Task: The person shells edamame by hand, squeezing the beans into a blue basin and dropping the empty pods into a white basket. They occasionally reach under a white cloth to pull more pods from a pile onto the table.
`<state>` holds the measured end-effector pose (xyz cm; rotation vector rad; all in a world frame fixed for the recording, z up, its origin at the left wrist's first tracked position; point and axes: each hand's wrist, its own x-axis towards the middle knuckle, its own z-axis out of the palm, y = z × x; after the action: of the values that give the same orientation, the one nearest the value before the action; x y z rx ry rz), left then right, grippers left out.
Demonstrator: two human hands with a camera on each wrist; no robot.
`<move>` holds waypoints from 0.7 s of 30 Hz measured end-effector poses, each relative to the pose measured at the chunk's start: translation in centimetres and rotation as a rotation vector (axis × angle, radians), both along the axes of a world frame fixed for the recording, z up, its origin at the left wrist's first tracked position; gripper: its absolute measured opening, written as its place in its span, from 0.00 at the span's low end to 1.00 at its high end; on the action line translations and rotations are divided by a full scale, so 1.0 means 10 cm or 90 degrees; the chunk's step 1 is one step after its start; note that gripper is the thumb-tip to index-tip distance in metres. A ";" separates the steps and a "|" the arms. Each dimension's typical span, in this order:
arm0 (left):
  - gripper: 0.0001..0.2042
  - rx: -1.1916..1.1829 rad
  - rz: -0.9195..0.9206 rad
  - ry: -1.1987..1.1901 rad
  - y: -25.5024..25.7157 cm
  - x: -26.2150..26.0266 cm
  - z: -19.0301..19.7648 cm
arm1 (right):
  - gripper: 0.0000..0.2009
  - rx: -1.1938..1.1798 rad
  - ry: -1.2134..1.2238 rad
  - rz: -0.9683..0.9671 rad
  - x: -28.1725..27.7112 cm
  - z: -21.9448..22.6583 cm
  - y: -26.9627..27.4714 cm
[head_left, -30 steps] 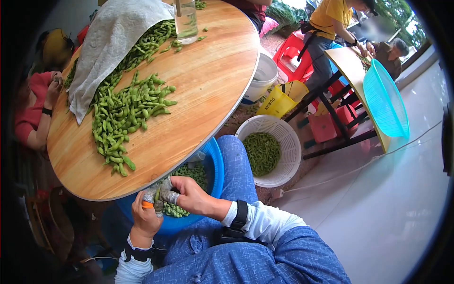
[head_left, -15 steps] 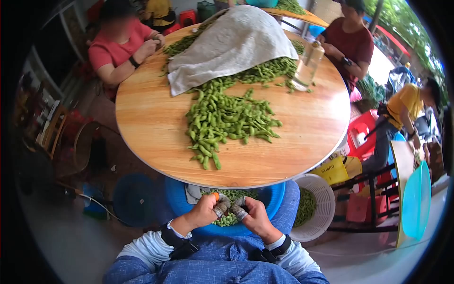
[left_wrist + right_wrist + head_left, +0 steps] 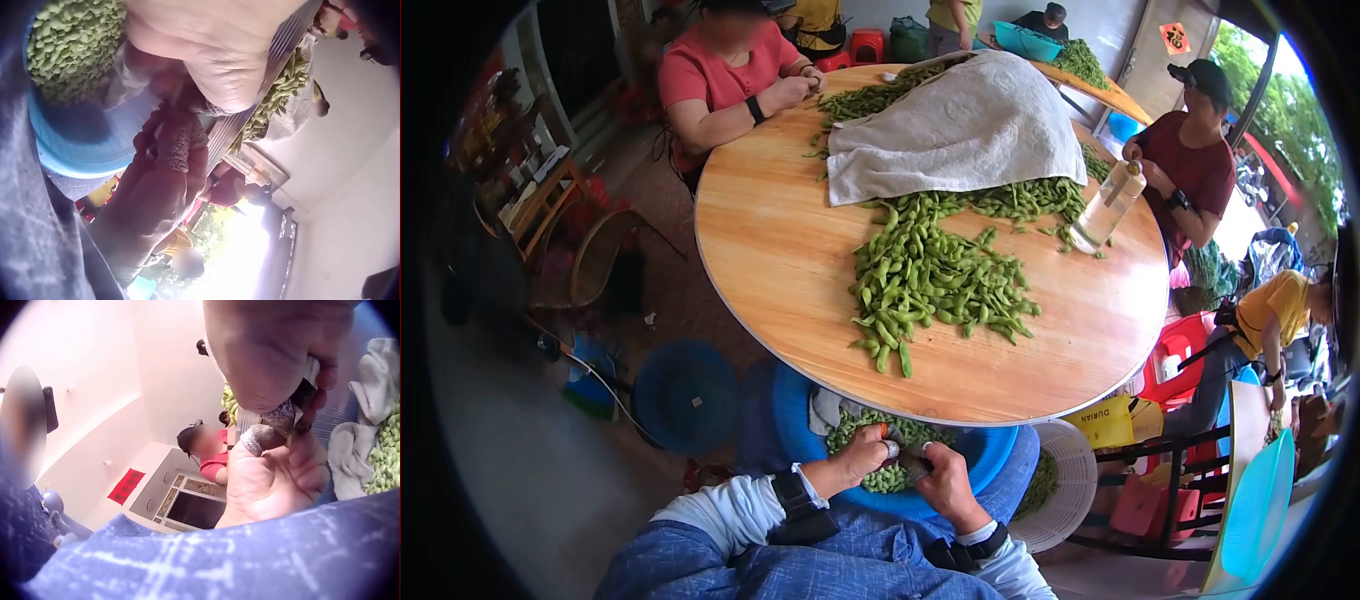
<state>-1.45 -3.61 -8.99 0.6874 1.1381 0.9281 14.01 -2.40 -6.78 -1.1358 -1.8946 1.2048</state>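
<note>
My left hand [image 3: 863,452] and right hand [image 3: 947,477] meet over a blue basin [image 3: 795,420], below the near table edge. Grey tape wraps both thumbs, and an orange band circles a left finger. Fingers on both hands curl inward, thumbs almost together, around a small edamame pod mostly hidden between them. In the right wrist view the taped left thumb [image 3: 252,439] bends toward the right hand's fingers. Shelled green beans [image 3: 885,478] cover the basin's bottom, and a light rag [image 3: 350,453] lies beside them.
On the round wooden table [image 3: 770,270] lies a heap of edamame pods [image 3: 930,275], partly under a grey towel [image 3: 960,130]. A clear bottle [image 3: 1108,207] stands to its right. A white basket [image 3: 1075,480] of pods sits by my right leg. Other people are around the table.
The head view has swung left and up, bringing the whole table into sight. A green pod showed between my hands a second ago; the thumbs parted slightly, and now the hands are close together.
</note>
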 end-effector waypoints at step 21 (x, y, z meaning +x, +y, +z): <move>0.06 0.663 -0.184 0.984 1.30 -0.29 1.05 | 0.07 -0.077 0.098 -0.444 1.48 -0.11 -0.09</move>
<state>-4.31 9.35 1.56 2.6289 1.6922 0.5786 28.82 -3.27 -7.89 -1.5431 -1.1591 0.9691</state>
